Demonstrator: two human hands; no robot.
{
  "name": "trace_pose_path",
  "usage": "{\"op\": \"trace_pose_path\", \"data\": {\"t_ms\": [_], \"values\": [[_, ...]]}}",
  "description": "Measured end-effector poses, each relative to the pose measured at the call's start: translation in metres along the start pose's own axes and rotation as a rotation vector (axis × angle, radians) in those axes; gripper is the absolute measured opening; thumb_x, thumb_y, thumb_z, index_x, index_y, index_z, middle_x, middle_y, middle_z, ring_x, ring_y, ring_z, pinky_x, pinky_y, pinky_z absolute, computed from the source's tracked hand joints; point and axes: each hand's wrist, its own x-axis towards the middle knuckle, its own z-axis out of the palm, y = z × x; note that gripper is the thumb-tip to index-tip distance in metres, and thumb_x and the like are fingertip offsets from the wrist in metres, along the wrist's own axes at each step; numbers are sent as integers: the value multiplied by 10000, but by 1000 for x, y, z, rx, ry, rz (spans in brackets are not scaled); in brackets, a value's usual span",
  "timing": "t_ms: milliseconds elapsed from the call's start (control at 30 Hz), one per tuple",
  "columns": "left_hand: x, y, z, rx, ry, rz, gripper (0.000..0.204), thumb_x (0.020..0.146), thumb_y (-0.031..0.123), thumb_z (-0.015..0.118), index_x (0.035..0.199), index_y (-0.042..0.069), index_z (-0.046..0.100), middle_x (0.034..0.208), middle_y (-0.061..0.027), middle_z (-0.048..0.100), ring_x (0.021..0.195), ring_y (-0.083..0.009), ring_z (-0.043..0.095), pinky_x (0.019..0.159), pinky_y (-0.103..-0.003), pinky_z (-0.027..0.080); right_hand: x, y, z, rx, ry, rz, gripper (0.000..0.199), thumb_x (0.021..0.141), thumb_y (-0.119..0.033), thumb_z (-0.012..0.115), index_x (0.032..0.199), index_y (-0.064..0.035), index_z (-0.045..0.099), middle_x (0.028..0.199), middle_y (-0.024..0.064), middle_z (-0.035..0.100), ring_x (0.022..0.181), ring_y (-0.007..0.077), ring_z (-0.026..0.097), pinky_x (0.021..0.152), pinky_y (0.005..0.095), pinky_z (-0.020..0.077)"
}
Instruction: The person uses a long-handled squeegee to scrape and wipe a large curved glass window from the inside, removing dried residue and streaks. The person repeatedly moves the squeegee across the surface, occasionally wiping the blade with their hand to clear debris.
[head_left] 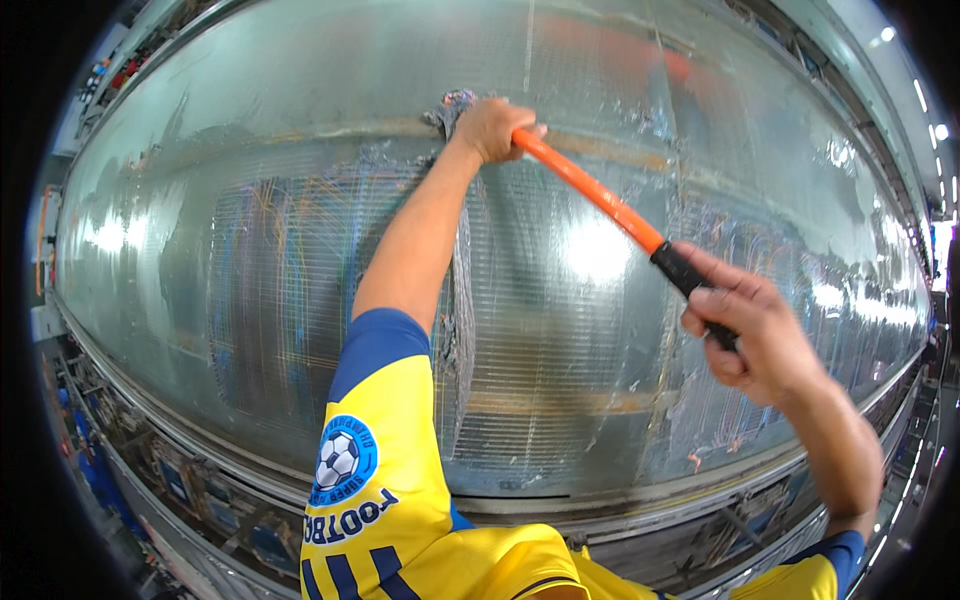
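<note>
Orange rod (pixel 590 188) runs diagonally across the silvery sheet (pixel 250 250), high end near its top edge. Your left hand (pixel 492 128) is wrapped around that high end; your right hand (pixel 750 335) is clenched on the black grip (pixel 692 285), lower and nearer you.

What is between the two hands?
In the head view, the orange stick with a black grip runs from the left hand to the right hand, in front of the shiny silver sheet.

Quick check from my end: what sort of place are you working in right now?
Probably a factory floor: a big foil-wrapped panel fills the view, machinery racks run beneath it, and strip lights hang overhead. Both hands work an orange tool.
</note>
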Motion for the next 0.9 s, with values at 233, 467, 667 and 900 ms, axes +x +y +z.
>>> {"op": "trace_pose_path", "data": {"t_ms": [233, 467, 667, 900], "values": [[-86, 148, 25, -110, -121, -63, 413, 904, 402, 660, 622, 122, 549, 624, -113, 605, 600, -391, 606, 577, -495, 509, -100, 133, -34, 199, 34, 72, 640, 958, -32, 559, 1577, -120, 421, 874, 92, 651, 494, 119, 506, 407, 264, 361], [-242, 374, 5, -329, -176, -56, 412, 869, 339, 702, 568, 125, 520, 543, -109, 556, 524, -361, 579, 521, -479, 455, -285, 305, -23, 307, 71, 219, 667, 911, 23, 553, 1561, -77, 441, 913, 141, 669, 468, 130, 495, 416, 279, 364], [-355, 456, -56, -353, -204, -131, 442, 864, 294, 725, 538, 131, 476, 517, -86, 535, 500, -339, 557, 501, -462, 434, -353, 356, 14, 205, -12, 284, 654, 915, 55, 589, 1547, -54, 459, 888, 129, 671, 482, 107, 479, 442, 246, 372], [-306, 389, -39, -386, -214, -50, 441, 897, 255, 706, 543, 135, 473, 512, -75, 521, 485, -330, 540, 483, -449, 426, -319, 266, 39, 284, -11, 365, 692, 946, 43, 561, 1592, -152, 405, 877, 111, 607, 472, 101, 451, 410, 257, 330]]}}
